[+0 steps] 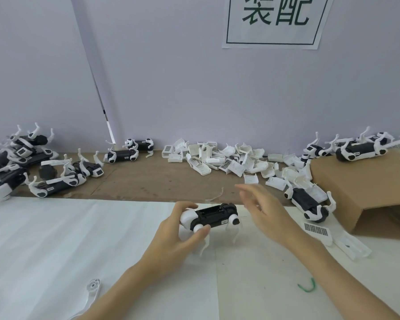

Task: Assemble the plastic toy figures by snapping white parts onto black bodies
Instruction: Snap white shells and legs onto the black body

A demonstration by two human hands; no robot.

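My left hand [179, 229] grips a black toy dog body [214, 215] with a white head and white legs, held just above the white table sheet. Its top recess faces up and shows bare black. My right hand [261, 207] hovers to the right of the toy, fingers spread and blurred, holding nothing. A heap of white cover parts [226, 159] lies at the back centre against the wall. Another black-and-white dog [308, 202] lies on its side to the right of my right hand.
Several toy dogs are piled at the back left [32, 162] and back right [356, 150]. A cardboard box [365, 192] stands at the right. A white part with a barcode label [333, 236] lies in front of it. A loose white leg [92, 287] and green twist tie [307, 287] lie near me.
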